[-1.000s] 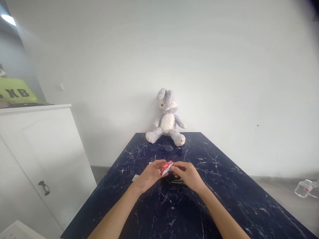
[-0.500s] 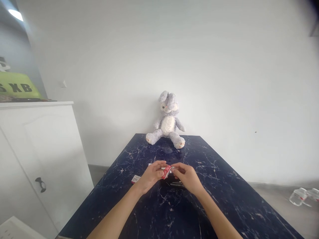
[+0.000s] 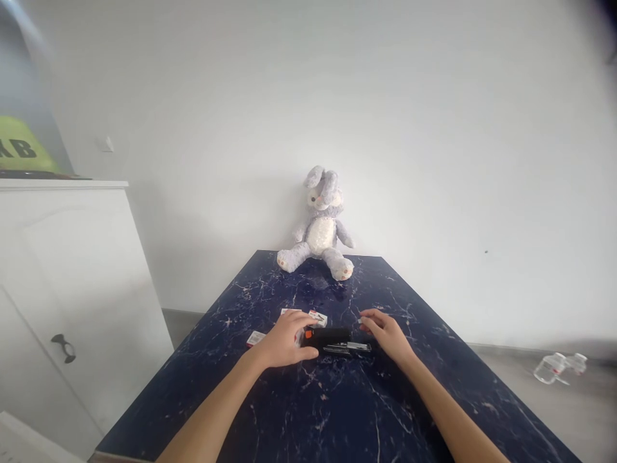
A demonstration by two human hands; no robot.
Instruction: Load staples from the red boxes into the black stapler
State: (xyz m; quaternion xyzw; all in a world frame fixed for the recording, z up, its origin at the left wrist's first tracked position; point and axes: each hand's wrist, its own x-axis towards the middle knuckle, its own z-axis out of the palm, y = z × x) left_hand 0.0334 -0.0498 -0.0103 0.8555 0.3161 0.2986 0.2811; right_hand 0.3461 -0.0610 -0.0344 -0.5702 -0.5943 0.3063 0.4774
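On the dark blue marbled table, a black stapler [image 3: 332,335] with an orange patch at its left end lies with its silver metal part [image 3: 354,346] showing along the near side. My left hand [image 3: 286,337] is at the stapler's left end, thumb and fingers apart around it; whether it touches is unclear. A bit of red and white shows by its palm, mostly hidden. To the right of the stapler, my right hand [image 3: 385,331] pinches a small pale piece [image 3: 360,320], apparently a strip of staples. Small white-and-red boxes lie near my left hand: one box [image 3: 318,318] behind, another box [image 3: 255,338] left.
A plush rabbit [image 3: 321,231] sits at the table's far edge against the white wall. At left stands a white cabinet [image 3: 72,257] with a dark handle and a yellow-green item [image 3: 24,146] on top. Plastic bottles [image 3: 549,368] are on the floor at right.
My hands have parted; the red-and-white box between them has left my fingertips. My left hand has come down to the stapler; my right has moved right with the small piece. The view has shifted slightly.
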